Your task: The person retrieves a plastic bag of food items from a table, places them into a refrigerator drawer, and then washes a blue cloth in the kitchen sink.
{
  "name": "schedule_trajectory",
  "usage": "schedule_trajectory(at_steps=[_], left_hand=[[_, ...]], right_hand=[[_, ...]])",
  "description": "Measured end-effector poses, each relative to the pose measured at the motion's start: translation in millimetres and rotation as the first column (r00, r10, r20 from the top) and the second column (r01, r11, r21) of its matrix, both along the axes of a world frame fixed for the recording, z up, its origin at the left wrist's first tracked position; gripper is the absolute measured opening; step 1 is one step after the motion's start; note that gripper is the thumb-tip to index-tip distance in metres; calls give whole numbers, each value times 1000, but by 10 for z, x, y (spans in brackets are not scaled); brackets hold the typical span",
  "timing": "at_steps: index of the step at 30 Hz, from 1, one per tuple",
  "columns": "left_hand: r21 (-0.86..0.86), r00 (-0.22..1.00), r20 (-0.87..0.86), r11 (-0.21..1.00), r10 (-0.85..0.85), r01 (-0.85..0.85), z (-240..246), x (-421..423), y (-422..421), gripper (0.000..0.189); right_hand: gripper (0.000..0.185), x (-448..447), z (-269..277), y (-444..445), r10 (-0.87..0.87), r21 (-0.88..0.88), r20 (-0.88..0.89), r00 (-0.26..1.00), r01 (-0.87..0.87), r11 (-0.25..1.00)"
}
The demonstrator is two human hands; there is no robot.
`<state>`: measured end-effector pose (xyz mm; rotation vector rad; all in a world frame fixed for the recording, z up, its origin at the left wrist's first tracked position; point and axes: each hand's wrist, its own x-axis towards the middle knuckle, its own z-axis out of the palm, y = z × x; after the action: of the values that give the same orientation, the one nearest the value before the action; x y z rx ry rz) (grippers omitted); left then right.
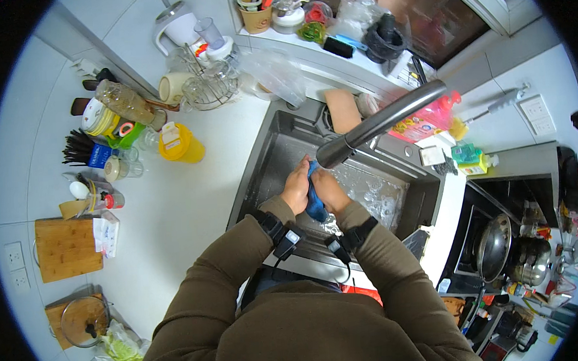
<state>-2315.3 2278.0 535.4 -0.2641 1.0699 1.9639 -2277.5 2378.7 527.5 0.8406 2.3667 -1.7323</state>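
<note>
A wet-looking blue cloth [315, 206] is bunched between my two hands above the sink basin [280, 156]. My left hand [296, 187] presses it from the left side, and my right hand [329, 190] grips it from the right. One end of the cloth hangs down toward my wrists. Just above my right hand is the spout of a dark metal faucet [379, 124]. Water and suds lie on the basin floor, mostly to the right of my hands. The palms and much of the cloth's middle are hidden by the fingers.
Left of the sink, a yellow lidded container [181, 144] stands on the white countertop [187, 200]. A wire rack of glasses [210, 86] is behind it. A pink detergent bottle [423, 119] stands behind the faucet. On the right, a wok [493, 248] sits at the stove.
</note>
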Motion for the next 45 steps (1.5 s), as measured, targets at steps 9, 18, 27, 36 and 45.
schedule_trajectory(at_steps=[9,18,27,36,45], left_hand=[[-22,995,47,996,-85,87,160,-112,45,29],[-470,727,-403,807,-556,357,263,-720,-377,81],[-840,132,-527,538,-840,66,693,-826,-650,29],[126,984,92,982,-150,138,517,-724,-593,50],[-92,920,231,934,-317,345,354,-395,-463,64]], right_hand=[[35,88,360,301,-25,-615,79,997,69,786],[65,142,809,741,20,-352,-108,994,-57,934],[62,146,777,904,552,425,359,753,-658,621],[40,144,700,528,-64,-936,39,997,59,348],[40,-66,475,99,-179,-771,-76,981,56,635]])
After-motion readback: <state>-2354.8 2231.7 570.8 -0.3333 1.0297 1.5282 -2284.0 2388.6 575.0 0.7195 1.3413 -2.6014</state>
